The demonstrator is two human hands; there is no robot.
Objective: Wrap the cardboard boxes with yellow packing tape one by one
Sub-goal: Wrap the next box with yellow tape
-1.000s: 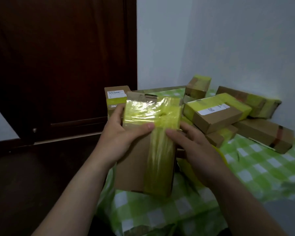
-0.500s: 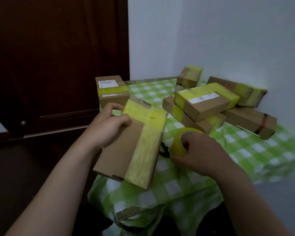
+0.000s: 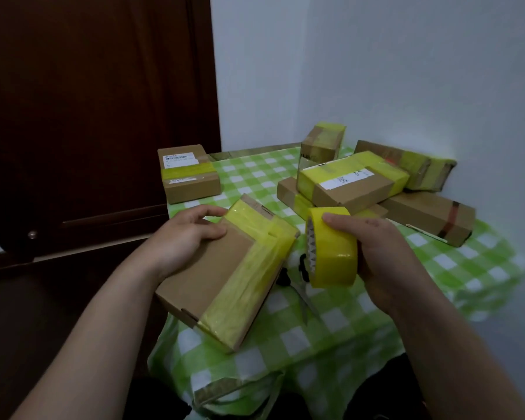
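A flat cardboard box (image 3: 206, 274) lies tilted over the table's near left edge, with yellow tape across its far end and down its right side. My left hand (image 3: 188, 234) grips its far left corner, fingers curled over the edge. To its right my right hand (image 3: 376, 256) holds a roll of yellow packing tape (image 3: 334, 250) upright above the table, thumb on top of the roll. Scissors (image 3: 300, 280) lie on the cloth between box and roll, partly hidden.
A green-and-white checked cloth (image 3: 361, 322) covers the small table. A taped box (image 3: 188, 174) sits at the back left. Several taped boxes (image 3: 355, 183) are piled at the back right against the white wall (image 3: 406, 71). A dark wooden door (image 3: 88, 116) stands left.
The box came down from upright in front of me to lie flat on the table edge. My right hand left the box, took the tape roll and lifted it.
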